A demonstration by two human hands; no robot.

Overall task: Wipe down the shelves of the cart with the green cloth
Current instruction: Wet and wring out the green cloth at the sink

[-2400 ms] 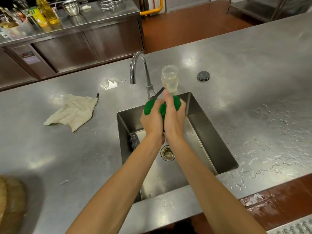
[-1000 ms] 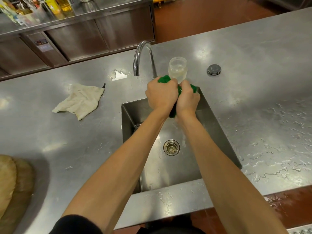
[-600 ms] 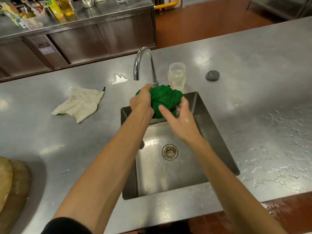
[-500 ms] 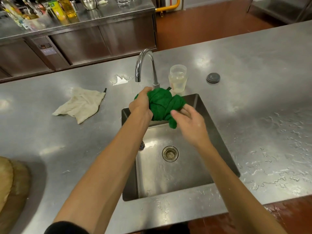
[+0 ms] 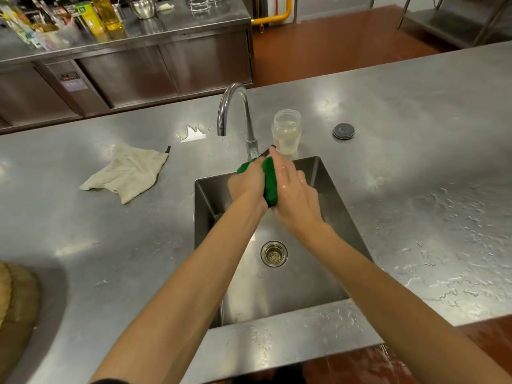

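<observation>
The green cloth [image 5: 270, 182] is bunched into a tight wad above the back of the steel sink [image 5: 327, 184]. My left hand [image 5: 245, 185] grips its left side with closed fingers. My right hand [image 5: 295, 195] presses against its right side, wet, with the fingers stretched toward the tap handle. Most of the cloth is hidden between the two hands. No cart is in view.
A curved tap [image 5: 235, 117] stands behind the sink, with a clear plastic jar [image 5: 286, 131] and a dark round lid [image 5: 343, 131] to its right. A beige rag [image 5: 127, 171] lies on the wet steel counter [image 5: 415, 176] at the left. A steel cabinet with bottles stands behind.
The cloth was loosely spread between my hands half a second ago; now it is squeezed into a narrow wad. My right hand has moved up against it.
</observation>
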